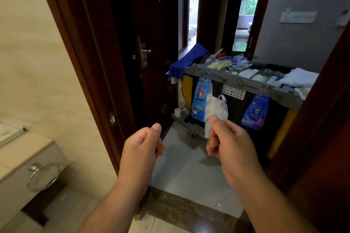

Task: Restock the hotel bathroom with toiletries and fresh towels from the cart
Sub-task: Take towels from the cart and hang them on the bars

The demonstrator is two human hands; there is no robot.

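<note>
Seen from the bathroom doorway: the cart (pixel 246 83) is parked outside, with white towels (pixel 299 78) and toiletry packets (pixel 248 73) lying on top. The left hand (pixel 142 143) is clenched and empty. The right hand (pixel 231 142) is curled; whether anything is grasped cannot be told. Restocking is judged barely begun.

Nothing legible: light-blue bag (pixel 200 98) print, cart label (pixel 234 91), wall notice (pixel 298 17) too blurred.

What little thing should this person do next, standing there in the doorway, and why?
Probably step to the cart and reach the right hand toward the white towels on its top: the left hand holds nothing, and the cart stands outside the doorway, out of reach.
</note>
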